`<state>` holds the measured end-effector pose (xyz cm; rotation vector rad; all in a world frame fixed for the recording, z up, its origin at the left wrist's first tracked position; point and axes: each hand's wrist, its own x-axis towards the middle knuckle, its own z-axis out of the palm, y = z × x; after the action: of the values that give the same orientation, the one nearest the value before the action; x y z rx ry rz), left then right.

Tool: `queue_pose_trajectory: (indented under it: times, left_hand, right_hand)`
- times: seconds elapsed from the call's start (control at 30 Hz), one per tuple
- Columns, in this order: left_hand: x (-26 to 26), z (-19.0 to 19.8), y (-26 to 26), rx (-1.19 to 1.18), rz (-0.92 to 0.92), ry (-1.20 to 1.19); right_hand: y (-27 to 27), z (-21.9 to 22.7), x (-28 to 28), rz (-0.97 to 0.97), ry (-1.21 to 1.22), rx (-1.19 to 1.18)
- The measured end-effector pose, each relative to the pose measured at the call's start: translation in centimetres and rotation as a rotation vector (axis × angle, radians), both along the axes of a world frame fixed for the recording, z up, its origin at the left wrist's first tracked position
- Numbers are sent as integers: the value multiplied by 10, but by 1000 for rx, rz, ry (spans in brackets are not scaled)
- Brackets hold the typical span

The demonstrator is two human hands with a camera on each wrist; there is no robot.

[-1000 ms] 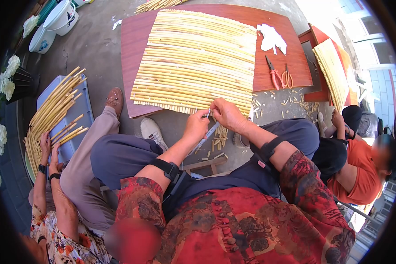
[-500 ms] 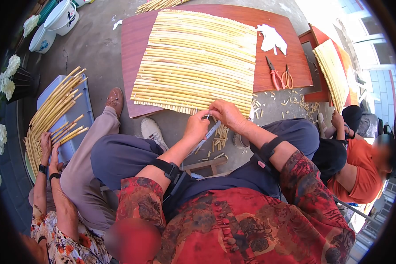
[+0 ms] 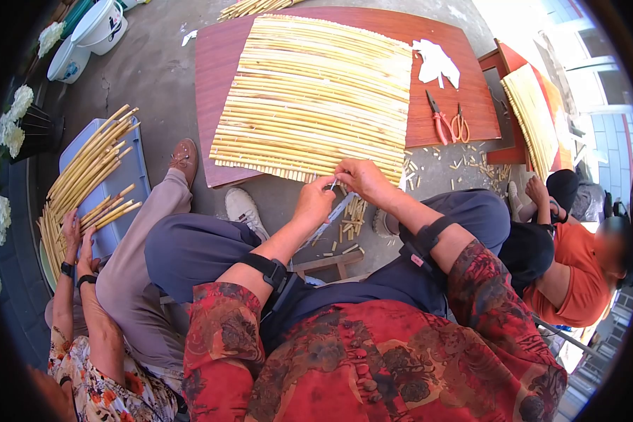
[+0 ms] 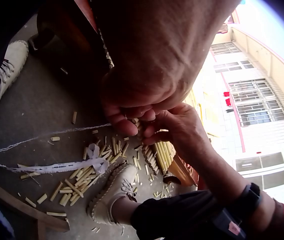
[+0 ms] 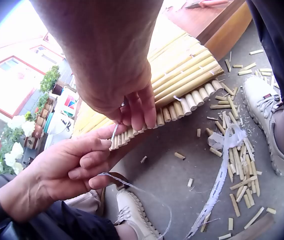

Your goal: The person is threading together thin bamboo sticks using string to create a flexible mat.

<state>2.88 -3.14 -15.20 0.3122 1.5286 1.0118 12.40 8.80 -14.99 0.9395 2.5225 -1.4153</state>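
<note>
A mat of pale yellow reeds [image 3: 313,91] lies on the red-brown table [image 3: 457,42], its near edge at both hands. The left hand [image 3: 315,202], seen at lower left in the right wrist view, pinches white string [image 5: 114,132] by the cut reed ends. At this same edge, the curled fingers of the right hand [image 3: 366,183] hold the short upper stretch of that string. A strand hangs in a loop below the left hand [image 5: 57,167]. In the left wrist view the fingertips of both hands nearly meet, and their exact grip is partly hidden.
Pliers [image 3: 439,118], scissors [image 3: 460,125] and a white cloth [image 3: 435,63] lie right of the mat. Cut reed pieces [image 4: 82,180] and a white strip [image 5: 217,185] are below. People sit at both sides; long reeds [image 3: 91,165] rest over a blue bin [image 3: 137,169].
Both hands stay at the mat's near edge, with only slight finger movement. The seated person at the right has drawn a hand slightly back from the other mat.
</note>
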Motion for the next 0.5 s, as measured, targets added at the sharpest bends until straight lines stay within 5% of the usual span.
queue_pose_trajectory:
  times: [0.17, 0.5]
  left_hand:
    - [-1, 4, -1, -6, 7, 6]
    - [-3, -6, -4, 5, -16, 66]
  right_hand:
    - [-1, -1, -2, -19, -49, 11]
    - [-1, -11, 0, 182, 7, 406]
